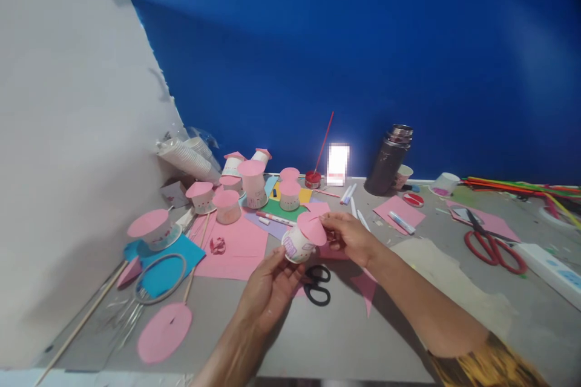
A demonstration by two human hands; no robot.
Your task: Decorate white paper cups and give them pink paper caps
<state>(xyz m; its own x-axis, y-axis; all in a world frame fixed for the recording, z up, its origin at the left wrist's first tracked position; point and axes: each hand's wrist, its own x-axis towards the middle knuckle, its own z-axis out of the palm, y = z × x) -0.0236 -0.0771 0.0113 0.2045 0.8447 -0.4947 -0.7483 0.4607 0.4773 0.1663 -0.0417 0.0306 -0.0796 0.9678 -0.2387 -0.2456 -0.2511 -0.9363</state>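
Observation:
A white paper cup [296, 246] with purple drawings is tilted in my left hand [271, 285], whose fingers support it from below. On the cup's end sits a pink paper cone [313, 228]. The fingertips of my right hand [353, 237] pinch this cone at its right edge. Just under the cup lie scissors with black handles [318, 293], their blades partly hidden. Pink paper scraps [364, 291] rest beside my right forearm. Behind my hands, a marker [275, 218] lies across coloured paper sheets.
Several pink-topped paper cups [254, 184] stand at the back left, near stacked cups [188, 157]. A dark thermos [388, 160] stands at the back. Red-handled scissors [494, 248] and a white power strip [551, 275] lie right. A wire ring [184, 278] rests on blue paper [195, 252].

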